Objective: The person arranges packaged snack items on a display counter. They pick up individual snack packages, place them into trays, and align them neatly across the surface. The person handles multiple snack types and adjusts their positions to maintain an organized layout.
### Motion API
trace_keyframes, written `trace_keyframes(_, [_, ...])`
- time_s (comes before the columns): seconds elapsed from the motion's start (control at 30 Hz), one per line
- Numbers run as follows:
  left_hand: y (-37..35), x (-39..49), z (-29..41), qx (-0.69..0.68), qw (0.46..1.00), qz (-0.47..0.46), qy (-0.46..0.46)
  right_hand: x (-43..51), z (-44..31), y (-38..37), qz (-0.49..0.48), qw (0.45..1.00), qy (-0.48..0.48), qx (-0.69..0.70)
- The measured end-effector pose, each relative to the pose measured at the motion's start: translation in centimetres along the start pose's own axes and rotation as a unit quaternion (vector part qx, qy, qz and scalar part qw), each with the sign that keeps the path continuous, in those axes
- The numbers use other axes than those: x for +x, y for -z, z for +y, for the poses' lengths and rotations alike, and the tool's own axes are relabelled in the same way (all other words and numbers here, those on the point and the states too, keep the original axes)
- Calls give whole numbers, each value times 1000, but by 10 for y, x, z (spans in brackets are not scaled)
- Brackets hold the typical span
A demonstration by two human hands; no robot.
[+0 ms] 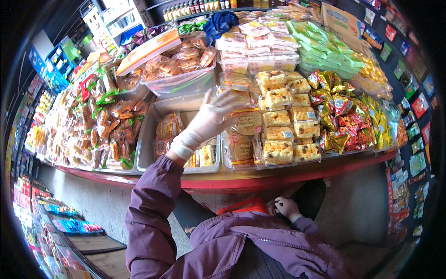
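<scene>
My left hand (212,117), in a pale glove, is raised over the display with its fingers apart and nothing seen in it; it is slightly blurred. Beneath it lies a grey plastic bin (143,153) with wrapped round pastries (169,126) and a few raisin-topped packs (207,156). Right of the fingers are packaged round flat cakes (248,122) and stacks of wrapped raisin-topped pastries (277,150). My right hand (287,207), also gloved, rests low by my right knee with its fingers curled; whether it holds something cannot be told.
The red table edge (244,184) runs before my body. Wrapped snacks (118,118) fill the left side. Behind stand a clear bin (184,82) of pastries, white packets (258,42) and green packets (324,48). Red and gold packets (341,115) lie right; a cardboard box (341,26) stands behind.
</scene>
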State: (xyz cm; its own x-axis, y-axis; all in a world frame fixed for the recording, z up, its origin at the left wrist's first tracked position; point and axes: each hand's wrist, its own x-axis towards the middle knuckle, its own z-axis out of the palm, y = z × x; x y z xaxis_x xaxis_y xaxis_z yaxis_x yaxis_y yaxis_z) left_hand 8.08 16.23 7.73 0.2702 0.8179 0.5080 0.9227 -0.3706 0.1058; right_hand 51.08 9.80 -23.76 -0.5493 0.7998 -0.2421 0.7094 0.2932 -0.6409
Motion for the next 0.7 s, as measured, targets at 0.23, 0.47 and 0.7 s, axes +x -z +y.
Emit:
trace_keyframes(0.23, [37, -120, -55, -73, 938, -132, 311, 9, -5, 0, -61, 996, -57, -37])
trace_keyframes(0.47, [12, -151, -53, 79, 927, -307, 201, 7, -3, -1, -44, 997, -57, -33])
trace_keyframes(0.7, [79, -143, -61, -103, 924, -151, 337, 7, -5, 1, -65, 995, -64, -46])
